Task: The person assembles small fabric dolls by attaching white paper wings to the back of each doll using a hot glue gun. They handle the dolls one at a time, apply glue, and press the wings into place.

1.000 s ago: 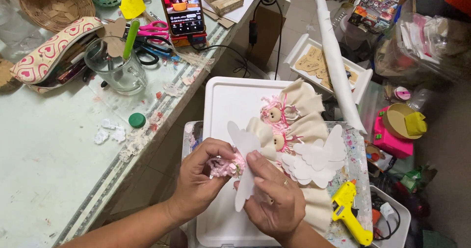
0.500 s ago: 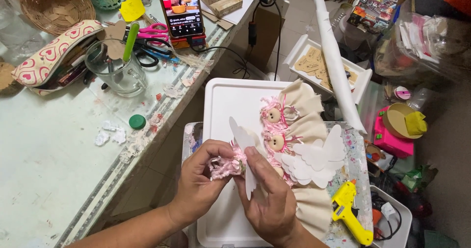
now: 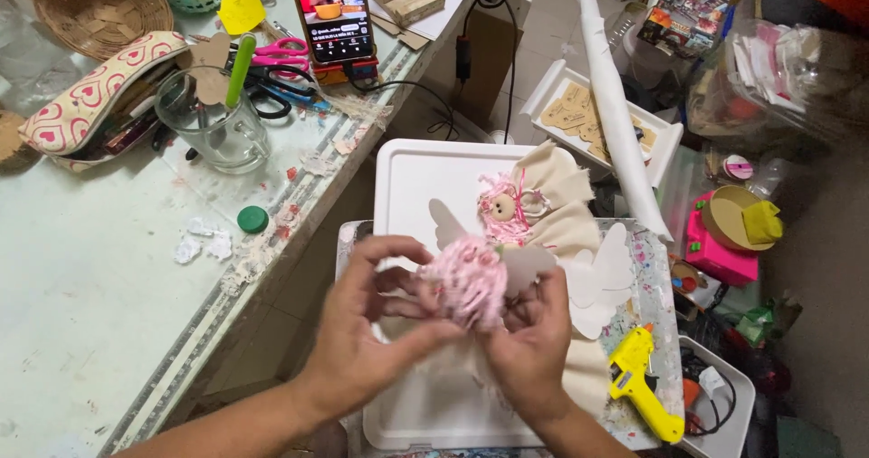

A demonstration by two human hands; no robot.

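Both hands, the left hand and right hand, grip the fluffy pink yarn doll head over the white foam tray, seemingly fixing it, so careful fingers matter.

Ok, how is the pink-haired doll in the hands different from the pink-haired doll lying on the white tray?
The pink-haired doll in the hands is lifted and blurred, showing only its pink yarn hair; the pink-haired doll lying on the white tray is sharp and shows its round tan face. The held one is pinched between the left hand and right hand; the other rests untouched against cream fabric. Both have pink yarn hair and white wing shapes beside them.
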